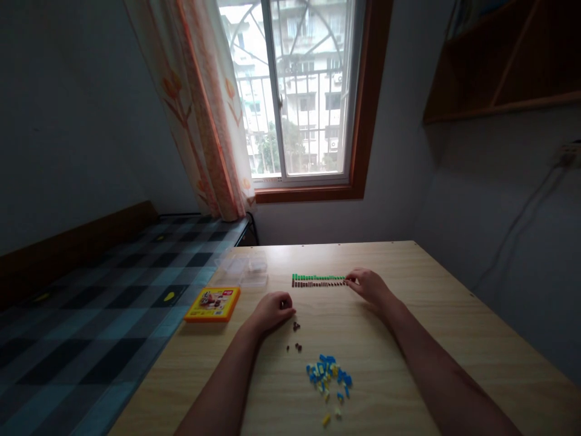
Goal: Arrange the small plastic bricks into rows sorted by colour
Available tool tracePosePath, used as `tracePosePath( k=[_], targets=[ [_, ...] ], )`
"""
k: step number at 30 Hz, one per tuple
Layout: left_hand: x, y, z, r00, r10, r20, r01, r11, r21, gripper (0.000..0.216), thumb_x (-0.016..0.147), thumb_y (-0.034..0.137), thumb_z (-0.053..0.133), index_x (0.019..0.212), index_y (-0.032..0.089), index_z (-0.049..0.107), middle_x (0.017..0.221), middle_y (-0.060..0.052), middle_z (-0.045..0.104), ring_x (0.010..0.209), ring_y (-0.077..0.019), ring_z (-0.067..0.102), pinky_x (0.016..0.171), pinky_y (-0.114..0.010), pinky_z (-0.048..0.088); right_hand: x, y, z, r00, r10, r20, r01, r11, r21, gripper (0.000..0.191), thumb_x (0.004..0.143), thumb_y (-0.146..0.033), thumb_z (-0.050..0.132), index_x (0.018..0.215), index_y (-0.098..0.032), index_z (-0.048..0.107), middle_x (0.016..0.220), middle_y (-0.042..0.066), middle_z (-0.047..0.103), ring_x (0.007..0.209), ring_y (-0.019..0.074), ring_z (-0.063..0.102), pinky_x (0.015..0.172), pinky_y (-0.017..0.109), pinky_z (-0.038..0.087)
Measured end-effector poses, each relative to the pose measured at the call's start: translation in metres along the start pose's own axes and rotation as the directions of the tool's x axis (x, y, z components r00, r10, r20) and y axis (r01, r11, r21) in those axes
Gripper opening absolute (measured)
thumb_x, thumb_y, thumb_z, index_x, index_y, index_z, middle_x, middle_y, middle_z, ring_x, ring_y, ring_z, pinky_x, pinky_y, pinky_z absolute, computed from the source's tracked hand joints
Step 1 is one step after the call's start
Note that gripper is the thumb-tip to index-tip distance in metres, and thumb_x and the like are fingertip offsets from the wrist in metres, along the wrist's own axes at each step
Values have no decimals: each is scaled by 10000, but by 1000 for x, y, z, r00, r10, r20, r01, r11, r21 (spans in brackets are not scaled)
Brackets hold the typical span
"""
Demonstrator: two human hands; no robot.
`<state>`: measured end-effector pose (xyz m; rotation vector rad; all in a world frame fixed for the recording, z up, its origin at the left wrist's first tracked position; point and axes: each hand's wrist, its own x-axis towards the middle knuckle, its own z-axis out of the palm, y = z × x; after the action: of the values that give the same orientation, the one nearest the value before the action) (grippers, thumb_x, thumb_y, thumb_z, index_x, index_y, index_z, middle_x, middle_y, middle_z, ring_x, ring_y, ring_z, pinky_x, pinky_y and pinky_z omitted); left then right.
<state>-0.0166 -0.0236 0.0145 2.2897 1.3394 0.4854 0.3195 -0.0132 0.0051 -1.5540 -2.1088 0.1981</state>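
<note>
A person works with two bare hands at a pale wooden table (454, 351), and I see both forearms stretched forward over it. Two thin rows of small pieces run side by side across its far half: a green row (313, 277) and, just on the near side of it, a brown row (313, 284). Pieces at the left ends look taller than those at the right.

The right hand (371, 286) is at the right end of these rows, its thumb and fingertips brought together at the last brown pieces; I cannot tell whether a piece is pinched there. The left hand (272, 312) is loosely curled near the rows' left end, lower on the table; whether it grips anything I cannot tell.

Just below the left hand lie a few loose brown pieces (296, 326) in small groups. Nearer the person is a jumbled pile of blue and yellow pieces (323, 368), with a yellow piece (326, 419) lying apart from it. Towards the table's left edge are a yellow box (212, 304) with a printed picture and, beyond it, clear plastic trays (254, 278).

A bed (136, 284) with a checked cover stands to the left. Ahead, a flowered curtain (204, 121) hangs beside a bright window (308, 97).
</note>
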Motion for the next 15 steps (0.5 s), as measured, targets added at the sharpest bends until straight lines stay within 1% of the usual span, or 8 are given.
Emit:
tracePosePath(
  k=[2, 5, 9, 15],
  targets=[
    [0, 0, 1, 1000, 0, -5, 0, 1000, -1, 159, 720, 322, 644, 747, 166, 662, 735, -6, 659, 675, -135, 553, 592, -227, 353, -4, 21, -5, 999, 34, 1, -34, 999, -10, 227, 870, -317, 550, 877, -209, 751, 866, 46, 714, 788, 173, 623, 736, 262, 441],
    [1, -1, 2, 1000, -2, -21, 2, 1000, -4, 145, 715, 309, 645, 745, 168, 662, 736, -2, 658, 675, -133, 553, 593, -227, 352, -11, 36, -4, 998, 57, 16, -57, 998, -12, 230, 860, -310, 553, 891, -208, 756, 883, 42, 726, 792, 174, 631, 745, 260, 451],
    [1, -3, 4, 999, -2, -46, 1, 1000, -28, 139, 709, 302, 654, 736, 166, 659, 721, 4, 655, 672, -129, 551, 595, -224, 355, -13, 39, 3, 996, 84, 23, -84, 996, -20, 246, 858, -324, 547, 898, -215, 763, 902, 47, 738, 819, 182, 645, 763, 261, 462],
    [1, -4, 4, 999, -7, -48, 5, 999, -40, 161, 714, 320, 654, 749, 163, 663, 726, -1, 660, 665, -128, 554, 593, -225, 364, -11, 41, 11, 991, 133, -11, -133, 989, -59, 256, 869, -347, 541, 919, -237, 767, 921, 47, 744, 856, 193, 657, 764, 268, 462]
  ],
)
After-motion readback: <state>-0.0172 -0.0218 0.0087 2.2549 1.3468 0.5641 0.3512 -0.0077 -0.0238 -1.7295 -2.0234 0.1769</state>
